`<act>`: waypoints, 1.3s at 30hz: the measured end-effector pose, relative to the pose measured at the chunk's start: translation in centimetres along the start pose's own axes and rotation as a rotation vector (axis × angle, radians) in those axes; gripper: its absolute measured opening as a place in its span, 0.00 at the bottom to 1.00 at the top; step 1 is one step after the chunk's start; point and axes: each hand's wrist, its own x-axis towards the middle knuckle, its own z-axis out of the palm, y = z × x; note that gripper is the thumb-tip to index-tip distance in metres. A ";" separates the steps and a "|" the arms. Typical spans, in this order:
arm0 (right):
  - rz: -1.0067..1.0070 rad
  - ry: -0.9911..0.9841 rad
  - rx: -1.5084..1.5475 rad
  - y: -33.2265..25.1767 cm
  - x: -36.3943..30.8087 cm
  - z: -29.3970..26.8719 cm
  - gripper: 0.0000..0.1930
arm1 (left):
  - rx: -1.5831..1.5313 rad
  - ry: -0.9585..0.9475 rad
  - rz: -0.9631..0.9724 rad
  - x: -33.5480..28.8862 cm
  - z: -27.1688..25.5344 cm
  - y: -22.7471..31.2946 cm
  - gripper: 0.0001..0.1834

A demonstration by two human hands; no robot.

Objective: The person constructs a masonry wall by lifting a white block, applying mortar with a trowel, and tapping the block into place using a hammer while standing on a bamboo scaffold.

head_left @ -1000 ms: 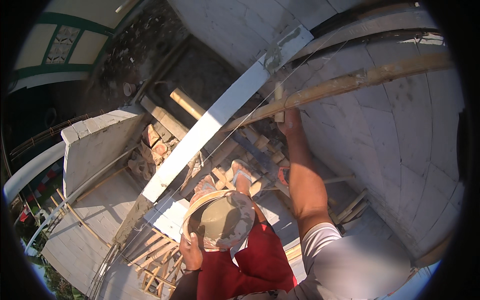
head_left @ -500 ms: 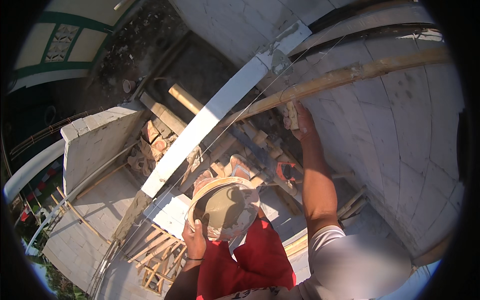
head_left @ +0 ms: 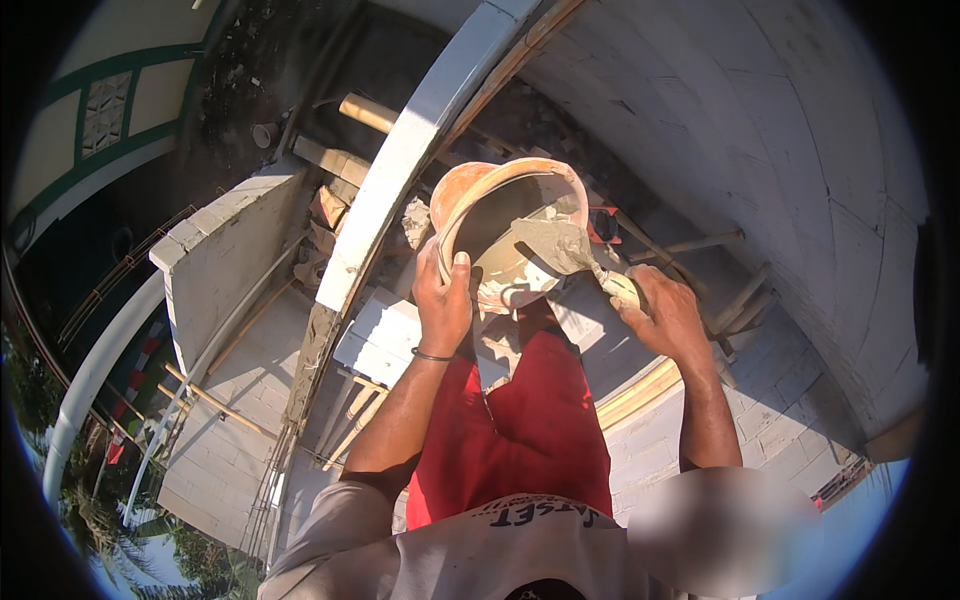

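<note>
A round, mortar-smeared bucket [head_left: 532, 166] is tilted in front of me, above my red shorts. My left hand [head_left: 442, 300] grips its near-left rim, thumb on the inner side. Wet grey mortar [head_left: 497, 262] shows inside, partly in shadow. My right hand [head_left: 662, 308] is closed round the pale handle of a trowel [head_left: 557, 246]. The trowel's blade, coated with grey mortar, reaches over the bucket's right side into its mouth. The bucket covers my feet and part of what lies under it.
A long white beam [head_left: 385, 205] runs diagonally just left of the bucket. A tall pale block wall [head_left: 730, 130] rises at the right, a lower one [head_left: 230, 245] at the left. Bamboo poles [head_left: 640, 392] and a white block [head_left: 380, 335] lie lower down.
My right hand has come down from beside the right wall to the bucket, bringing the trowel over its mouth. The bucket, in my left hand, has moved up and away from me and tilted.
</note>
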 end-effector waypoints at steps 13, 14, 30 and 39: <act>-0.236 0.207 -0.075 -4.8 1.1 7.5 0.20 | 0.027 -0.080 0.546 0.9 -3.7 7.6 0.24; -0.245 0.260 -0.007 -4.7 0.6 8.9 0.21 | -0.016 -0.069 0.517 0.8 -3.8 7.9 0.24; 0.066 0.523 0.609 -2.7 -2.8 9.8 0.18 | -0.104 0.174 -0.226 -4.7 -6.0 -1.0 0.17; 0.320 0.567 0.906 -1.0 24.4 4.8 0.20 | -0.052 0.212 -0.456 -11.9 -8.6 -8.2 0.18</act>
